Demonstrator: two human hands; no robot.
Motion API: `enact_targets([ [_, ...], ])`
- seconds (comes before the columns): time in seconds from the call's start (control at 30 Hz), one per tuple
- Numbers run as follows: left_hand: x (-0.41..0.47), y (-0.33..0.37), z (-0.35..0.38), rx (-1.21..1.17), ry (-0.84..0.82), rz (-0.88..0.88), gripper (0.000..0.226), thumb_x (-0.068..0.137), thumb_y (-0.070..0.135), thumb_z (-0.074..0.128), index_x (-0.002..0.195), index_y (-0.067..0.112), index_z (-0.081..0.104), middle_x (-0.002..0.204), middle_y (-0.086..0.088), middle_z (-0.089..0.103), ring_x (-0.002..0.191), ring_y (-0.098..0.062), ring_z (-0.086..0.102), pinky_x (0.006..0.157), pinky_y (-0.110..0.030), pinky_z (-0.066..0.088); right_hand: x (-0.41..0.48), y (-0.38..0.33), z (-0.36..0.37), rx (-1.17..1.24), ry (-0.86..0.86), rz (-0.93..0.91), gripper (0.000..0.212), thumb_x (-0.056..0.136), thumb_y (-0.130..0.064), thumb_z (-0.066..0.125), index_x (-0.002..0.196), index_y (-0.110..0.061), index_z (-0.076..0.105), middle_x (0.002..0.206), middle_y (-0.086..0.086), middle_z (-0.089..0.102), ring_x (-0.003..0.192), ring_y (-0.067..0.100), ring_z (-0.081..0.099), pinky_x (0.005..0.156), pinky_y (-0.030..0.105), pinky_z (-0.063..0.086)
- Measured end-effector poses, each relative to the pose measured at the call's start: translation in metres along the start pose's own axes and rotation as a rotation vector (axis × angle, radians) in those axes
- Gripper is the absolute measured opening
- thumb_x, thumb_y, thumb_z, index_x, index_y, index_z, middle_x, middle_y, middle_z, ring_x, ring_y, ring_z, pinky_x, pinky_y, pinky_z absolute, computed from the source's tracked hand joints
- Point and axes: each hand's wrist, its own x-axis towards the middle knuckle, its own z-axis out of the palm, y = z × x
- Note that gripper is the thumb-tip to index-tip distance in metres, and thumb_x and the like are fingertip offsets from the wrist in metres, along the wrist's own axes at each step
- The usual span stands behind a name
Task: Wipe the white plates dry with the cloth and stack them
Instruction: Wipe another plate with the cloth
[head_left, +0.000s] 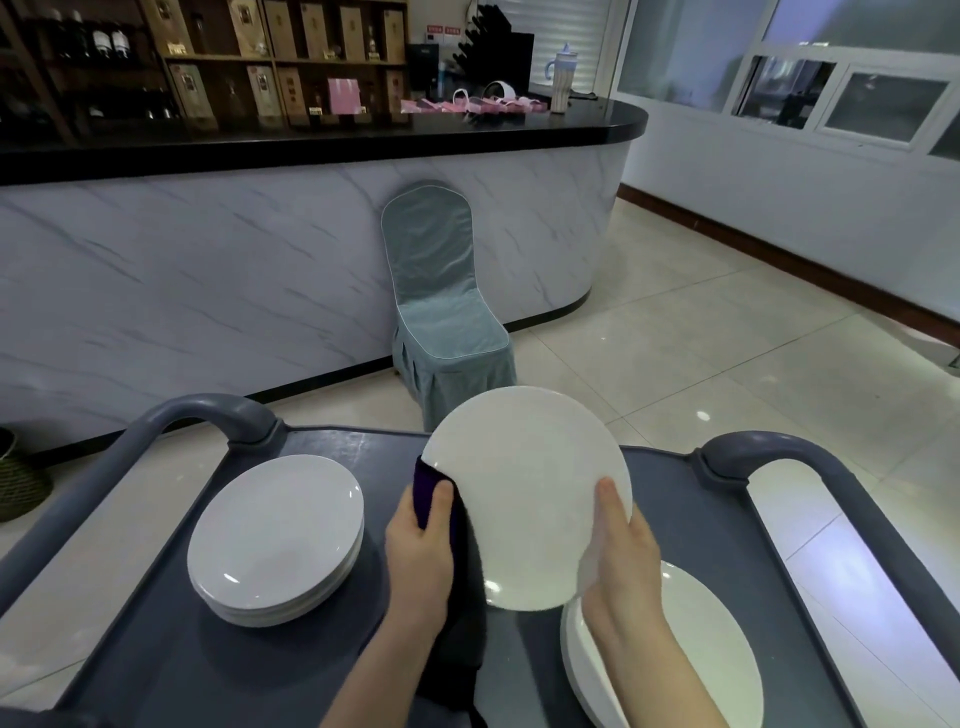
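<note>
A white plate is held tilted above the grey cart. My right hand grips its right rim, thumb on the face. My left hand presses a dark purple cloth against the plate's left edge, thumb on the cloth; the cloth hangs down below the hand. A stack of white plates sits on the cart's left side. Another stack of white plates lies at the lower right, partly hidden by my right forearm.
The cart has raised grey handles at the left and at the right. Beyond it stand a chair with a blue-grey cover and a marble-fronted bar counter. Tiled floor spreads to the right.
</note>
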Motion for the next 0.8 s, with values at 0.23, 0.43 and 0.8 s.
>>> enact_targets([
  [0.23, 0.02, 0.016, -0.014, 0.228, -0.074, 0.26, 0.011, 0.094, 0.02, 0.063, 0.084, 0.022, 0.067, 0.078, 0.005, 0.069, 0.066, -0.003, 0.057, 0.062, -0.011, 0.045, 0.017, -0.029, -0.015, -0.533, -0.202, -0.272, 0.021, 0.089, -0.022, 0.073, 0.108, -0.03, 0.067, 0.098, -0.013, 0.075, 0.093, 0.011, 0.07, 0.072, 0.027, 0.052],
  [0.43, 0.025, 0.025, -0.002, 0.574, -0.502, 0.475, 0.011, 0.084, 0.039, 0.068, 0.077, 0.035, 0.06, 0.062, 0.016, 0.057, 0.06, -0.001, 0.05, 0.06, -0.016, 0.037, 0.024, -0.042, 0.007, -1.272, -0.656, -0.577, 0.011, 0.093, -0.045, 0.064, 0.087, -0.036, 0.062, 0.068, -0.013, 0.061, 0.067, 0.006, 0.054, 0.067, 0.027, 0.044],
  [0.8, 0.014, -0.001, -0.017, 0.197, -0.176, 0.108, 0.024, 0.099, 0.021, 0.056, 0.08, 0.031, 0.068, 0.075, 0.01, 0.071, 0.066, 0.001, 0.06, 0.061, -0.011, 0.047, 0.018, -0.027, -0.015, -0.589, -0.187, -0.265, 0.018, 0.091, -0.04, 0.063, 0.08, -0.027, 0.069, 0.075, -0.005, 0.069, 0.065, 0.005, 0.059, 0.063, 0.024, 0.048],
])
